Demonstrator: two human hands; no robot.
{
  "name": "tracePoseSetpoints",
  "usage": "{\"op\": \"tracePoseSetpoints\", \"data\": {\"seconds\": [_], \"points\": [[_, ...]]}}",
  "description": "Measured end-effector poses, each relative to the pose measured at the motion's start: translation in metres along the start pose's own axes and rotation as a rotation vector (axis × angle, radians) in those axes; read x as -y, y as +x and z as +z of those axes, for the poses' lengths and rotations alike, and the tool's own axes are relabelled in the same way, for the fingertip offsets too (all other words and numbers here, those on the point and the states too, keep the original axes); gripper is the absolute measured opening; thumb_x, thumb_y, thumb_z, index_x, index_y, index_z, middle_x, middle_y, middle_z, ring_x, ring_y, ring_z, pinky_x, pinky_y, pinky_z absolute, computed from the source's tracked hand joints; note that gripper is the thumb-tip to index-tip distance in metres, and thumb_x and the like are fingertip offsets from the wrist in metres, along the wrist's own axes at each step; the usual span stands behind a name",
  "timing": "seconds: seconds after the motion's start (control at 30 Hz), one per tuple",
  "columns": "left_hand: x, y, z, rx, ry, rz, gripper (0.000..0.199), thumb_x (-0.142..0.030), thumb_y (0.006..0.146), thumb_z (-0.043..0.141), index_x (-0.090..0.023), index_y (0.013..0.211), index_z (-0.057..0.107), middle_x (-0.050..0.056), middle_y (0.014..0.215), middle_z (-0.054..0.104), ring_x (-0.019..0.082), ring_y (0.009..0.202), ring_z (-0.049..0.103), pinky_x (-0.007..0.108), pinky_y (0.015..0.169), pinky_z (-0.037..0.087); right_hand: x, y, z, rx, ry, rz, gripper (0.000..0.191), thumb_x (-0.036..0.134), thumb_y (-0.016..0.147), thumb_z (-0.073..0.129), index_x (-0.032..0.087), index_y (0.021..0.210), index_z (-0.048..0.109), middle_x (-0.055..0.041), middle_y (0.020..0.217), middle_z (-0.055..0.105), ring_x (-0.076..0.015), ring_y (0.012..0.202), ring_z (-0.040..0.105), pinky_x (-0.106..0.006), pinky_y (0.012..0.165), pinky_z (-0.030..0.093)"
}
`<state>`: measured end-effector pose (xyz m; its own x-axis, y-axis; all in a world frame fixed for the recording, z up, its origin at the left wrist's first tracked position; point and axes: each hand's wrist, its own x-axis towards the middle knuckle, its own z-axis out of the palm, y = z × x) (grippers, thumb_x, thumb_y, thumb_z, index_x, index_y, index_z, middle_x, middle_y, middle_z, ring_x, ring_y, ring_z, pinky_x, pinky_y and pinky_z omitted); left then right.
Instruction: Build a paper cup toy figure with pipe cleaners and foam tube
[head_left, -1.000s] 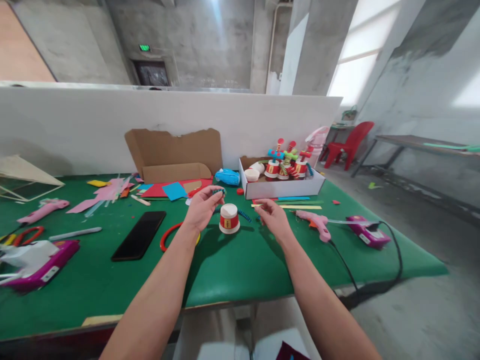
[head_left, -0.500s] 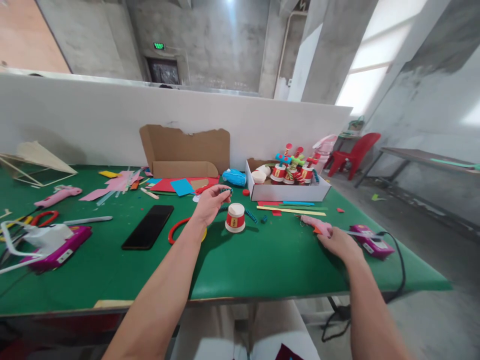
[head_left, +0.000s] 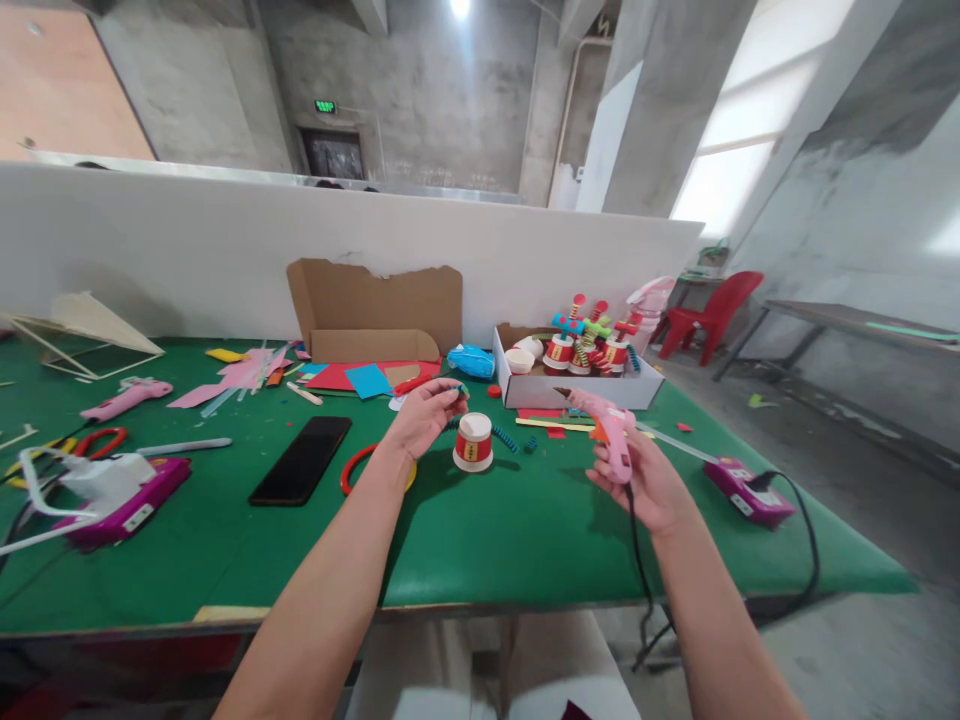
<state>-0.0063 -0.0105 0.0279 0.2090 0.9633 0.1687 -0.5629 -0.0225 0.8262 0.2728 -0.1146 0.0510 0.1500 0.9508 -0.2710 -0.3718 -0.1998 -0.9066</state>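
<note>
A pink plastic glue gun (head_left: 615,430) is clasped in the right hand (head_left: 643,488), with the fingers wrapped around its handle; it is raised above the tabletop, and its dark, tapered nozzle is turned toward the left hand (head_left: 424,415). A translucent, rod-like glue stick (head_left: 679,445) is seen jutting from its rear, and a black cord (head_left: 637,550) is hung below the right hand. By the left hand, a small teal piece (head_left: 460,390) is pinched between thumb and fingertips; its exact shape cannot be told. Between the 2 hands, nearer the left, an upturned paper cup (head_left: 474,455) is stood on the smooth green tabletop (head_left: 540,550), its pale round base uppermost and its sloping wall wrapped in a red band. A ridged teal coil (head_left: 506,439) is stretched from its side toward the right hand, and a short loose coil (head_left: 531,444) is placed just past that tip. Under the left wrist, a rounded red and yellow loop (head_left: 351,470) is partly covered. To the left of the left hand, a flat, glossy black phone (head_left: 301,460) is laid. Beyond the right hand, decorated paper cups (head_left: 559,352) are kept in a white cardboard box (head_left: 577,392).
</note>
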Motion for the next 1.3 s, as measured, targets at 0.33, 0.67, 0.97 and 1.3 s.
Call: {"op": "tracePoseSetpoints", "data": {"seconds": [0.33, 0.67, 0.97, 1.3], "points": [[0.006, 0.001, -0.004, 0.059, -0.091, -0.101, 0.025, -0.018, 0.063, 0.08, -0.012, 0.083, 0.066, 0.006, 0.076, 0.07, 0.013, 0.067, 0.064, 0.026, 0.068, 0.051, -0.022, -0.007, 0.067, 0.132, -0.329, -0.378, 0.048, 0.061, 0.074, 0.063, 0.017, 0.092, 0.059, 0.0059, 0.047, 0.052, -0.0088, 0.041, 0.044, -0.021, 0.043, 0.039], [0.003, 0.001, -0.006, 0.086, -0.095, -0.121, 0.035, -0.025, 0.058, 0.086, -0.012, 0.085, 0.068, 0.006, 0.077, 0.07, 0.012, 0.065, 0.063, 0.025, 0.066, 0.05, -0.026, -0.016, 0.084, 0.103, -0.744, -0.637, 0.042, 0.056, 0.086, 0.044, 0.017, 0.089, 0.059, 0.004, 0.046, 0.049, -0.0131, 0.042, 0.048, -0.025, 0.047, 0.041], [0.003, 0.001, -0.007, 0.106, -0.07, -0.112, 0.034, -0.026, 0.06, 0.085, -0.013, 0.086, 0.068, 0.007, 0.08, 0.069, 0.012, 0.066, 0.062, 0.026, 0.066, 0.049, -0.033, -0.014, 0.085, 0.136, -0.75, -0.658, 0.036, 0.052, 0.091, 0.042, 0.019, 0.086, 0.055, 0.0034, 0.051, 0.05, -0.0124, 0.045, 0.047, -0.024, 0.048, 0.04], [0.004, 0.0, -0.005, 0.106, -0.066, -0.094, 0.034, -0.025, 0.059, 0.086, -0.012, 0.086, 0.069, 0.007, 0.079, 0.069, 0.013, 0.065, 0.062, 0.026, 0.066, 0.049, -0.033, -0.015, 0.088, 0.124, -0.781, -0.704, 0.032, 0.048, 0.091, 0.041, 0.019, 0.087, 0.053, 0.0051, 0.049, 0.046, -0.0123, 0.043, 0.044, -0.025, 0.049, 0.039]]}}
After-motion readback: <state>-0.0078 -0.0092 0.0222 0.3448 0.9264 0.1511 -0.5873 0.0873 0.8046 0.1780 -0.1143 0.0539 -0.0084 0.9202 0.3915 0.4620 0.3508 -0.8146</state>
